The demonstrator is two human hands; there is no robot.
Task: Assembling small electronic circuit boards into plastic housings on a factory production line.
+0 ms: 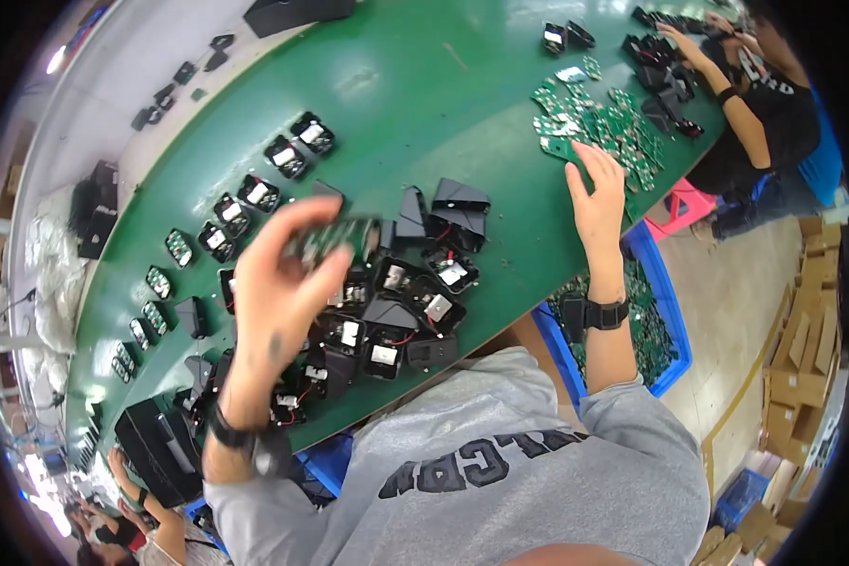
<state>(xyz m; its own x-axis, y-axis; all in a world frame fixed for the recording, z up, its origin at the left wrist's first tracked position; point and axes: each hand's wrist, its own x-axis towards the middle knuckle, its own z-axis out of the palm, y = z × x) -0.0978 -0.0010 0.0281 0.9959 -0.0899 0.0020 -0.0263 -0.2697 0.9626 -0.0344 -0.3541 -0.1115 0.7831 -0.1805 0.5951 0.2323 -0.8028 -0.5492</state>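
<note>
The left hand (278, 288) pinches a blurred board (335, 242) between thumb and fingers, above black cases (384, 313) heaped by the near edge of the table (424, 94); at the boards (604, 123) piled toward the table's right end, the right hand (601, 198) holds its thumb apart from its fingers, contact unclear; below the near edge sits a blue bin (684, 351)

We count five open black housings (231, 215) in a row toward the bench's (424, 99) far edge, then at least five row boards (158, 281) toward its left end. Near edge: at least seven filled housings (437, 307), overlapping, full tally impossible. One held board (360, 238). Right end: heaped loose boards (599, 123), beyond our counting. Two wristbands (606, 314); one pink stool (677, 208).
</note>
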